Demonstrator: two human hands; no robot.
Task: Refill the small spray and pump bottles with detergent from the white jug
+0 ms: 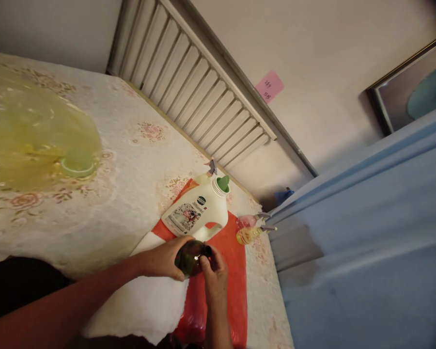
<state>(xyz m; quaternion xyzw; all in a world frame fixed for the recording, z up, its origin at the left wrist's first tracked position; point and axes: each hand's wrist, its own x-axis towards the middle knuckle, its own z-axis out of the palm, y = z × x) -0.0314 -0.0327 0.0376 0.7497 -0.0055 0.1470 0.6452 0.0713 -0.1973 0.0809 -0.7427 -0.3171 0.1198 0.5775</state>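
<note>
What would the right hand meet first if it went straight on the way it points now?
The dark bottle, which the right hand appears to be touching; beyond that, probably the white jug, though depth is unclear here.

A pale cover printed with pink and brown flowers (127,150) spreads under the left hand (163,259) and far out beyond it. Past its edge, ahead of both hands, a cream slatted panel (189,72) runs along a beige wall (319,63), slanting in this tilted view. A pink note (270,86) with dark handwriting sticks to the wall beyond the slats. To the right of the right hand (216,271) hangs a light blue curtain (370,232) in loose folds, with a dark-framed picture (414,89) farther off above it. The light is soft and dim.
</note>
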